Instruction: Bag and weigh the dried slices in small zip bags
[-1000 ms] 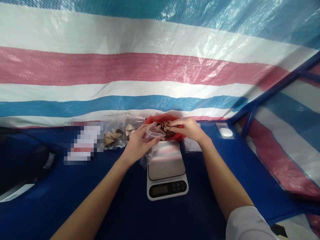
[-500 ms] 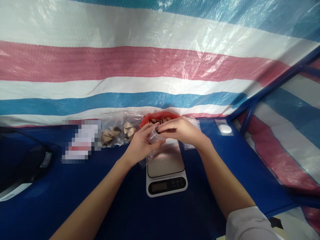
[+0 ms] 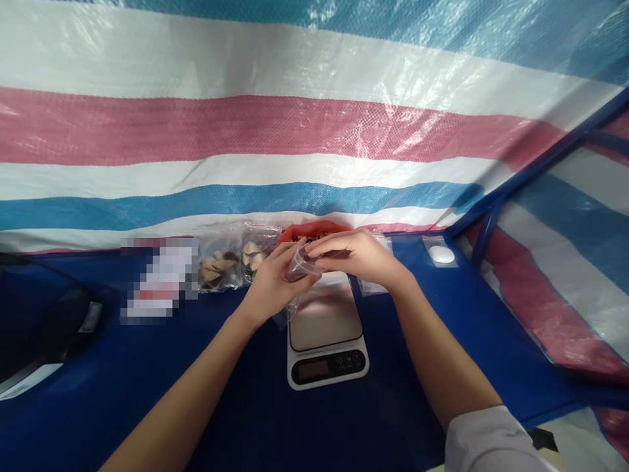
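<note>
Gripping gaping bag (image 3: 297, 263) in curled left hand (image 3: 270, 280), likely for access by cupped right hand (image 3: 363, 259); cannot tell latter's hold.

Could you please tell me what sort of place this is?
It seems to be a makeshift indoor work booth, though I cannot be certain. A striped plastic sheet forms the backdrop, and a blue table holds a digital scale and clear bags of brownish pieces.
</note>
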{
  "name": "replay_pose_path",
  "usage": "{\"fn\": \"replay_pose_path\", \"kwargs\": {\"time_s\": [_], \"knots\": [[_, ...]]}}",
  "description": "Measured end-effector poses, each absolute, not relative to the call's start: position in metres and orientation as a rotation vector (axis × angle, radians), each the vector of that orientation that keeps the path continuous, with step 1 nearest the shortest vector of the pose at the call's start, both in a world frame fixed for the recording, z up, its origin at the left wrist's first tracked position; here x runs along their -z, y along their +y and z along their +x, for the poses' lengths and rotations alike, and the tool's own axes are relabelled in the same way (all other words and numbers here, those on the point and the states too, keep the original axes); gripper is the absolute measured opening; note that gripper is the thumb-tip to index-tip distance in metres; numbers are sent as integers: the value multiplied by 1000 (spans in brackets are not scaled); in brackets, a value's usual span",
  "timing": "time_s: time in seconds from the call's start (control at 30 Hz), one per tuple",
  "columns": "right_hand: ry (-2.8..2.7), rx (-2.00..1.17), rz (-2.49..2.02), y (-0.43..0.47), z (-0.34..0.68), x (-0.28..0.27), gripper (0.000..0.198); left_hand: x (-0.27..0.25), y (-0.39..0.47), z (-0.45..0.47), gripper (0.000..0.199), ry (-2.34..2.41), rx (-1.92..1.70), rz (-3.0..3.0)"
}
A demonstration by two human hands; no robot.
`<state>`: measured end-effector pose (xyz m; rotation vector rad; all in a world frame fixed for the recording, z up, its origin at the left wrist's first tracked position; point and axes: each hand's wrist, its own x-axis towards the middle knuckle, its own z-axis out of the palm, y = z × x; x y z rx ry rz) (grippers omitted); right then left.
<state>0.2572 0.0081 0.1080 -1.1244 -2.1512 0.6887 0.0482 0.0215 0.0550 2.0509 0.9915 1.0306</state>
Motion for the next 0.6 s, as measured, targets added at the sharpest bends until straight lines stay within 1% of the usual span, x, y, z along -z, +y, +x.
{"fn": "replay_pose_path", "kwargs": {"time_s": [0.07, 0.17, 0.4, 0.6], "knots": [[-2069, -739, -1104, 11, 266, -105, 19, -56, 23, 47, 50, 1013, -1055, 2037], [-2046, -666, -1188, 19, 281, -98, 18, -57, 25, 44, 50, 1041, -1067, 2025], [-2431, -413, -1475, 37, 289, -70, 20, -56, 28, 42, 50, 1057, -1071, 2041], [-2545, -279, -1551, 40, 282, -60, 22, -58, 27, 42, 45, 1054, -1066, 2036]]}}
